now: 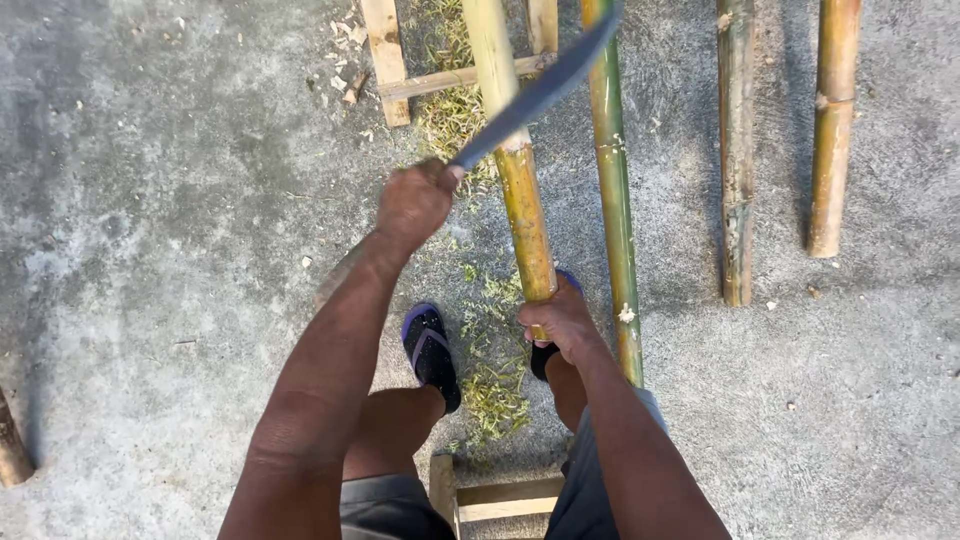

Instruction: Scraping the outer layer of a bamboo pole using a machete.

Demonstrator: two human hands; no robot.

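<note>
Over the concrete floor (150,200), the person's left hand (415,205) holds a long dark blade (540,92), fingers closed around its handle, the blade angled up and to the right so that it crosses the upper part of a yellow-green bamboo pole (520,190). The right hand (562,320) grips the near end of that same pole, fingers wrapped around it, just above the right foot in a dark sandal with purple trim. The left foot's sandal (432,350) sits just beside a scatter of green shavings (492,380).

The main risk, as I judge it, is the blade glancing off the hard, rounded bamboo skin and sliding down the pole toward the gripping hand or the feet, both of which sit along the pole's line. A loose hold on the pole could also let it roll under a stroke.

Both arms reach forward and down; the left is nearly straight with the wrist cocked, the right bent closer to the body. Three other bamboo poles (735,150) lie alongside, to the right, and a wooden frame (385,60) lies at the top.
</note>
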